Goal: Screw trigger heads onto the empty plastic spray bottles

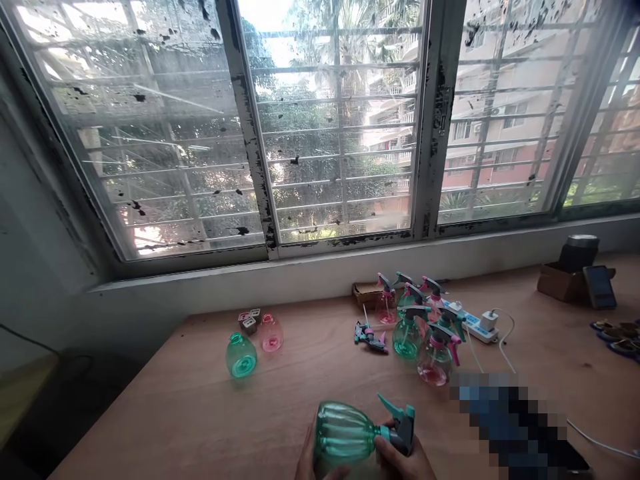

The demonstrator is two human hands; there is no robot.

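Observation:
A clear green spray bottle (345, 430) lies sideways in my hands at the near edge of the view, its base to the left. My left hand (305, 457) is closed round the base end of its ribbed body. At the neck, my right hand (406, 461) grips the grey and teal spray head (404, 430), which sits on the bottle's mouth. The teal trigger points up. Whether the head is screwed tight cannot be seen. Farther off stand a green bottle (241, 357) and a pink bottle (271, 333), both without heads.
Several spray bottles with heads (407, 340) cluster right of centre, beside loose spray heads (371, 339). Behind them is a white power strip (473, 323) with cables. A pixelated dark object (520, 427) lies at right. A cardboard box (555, 283) and a phone (600, 287) stand farther right.

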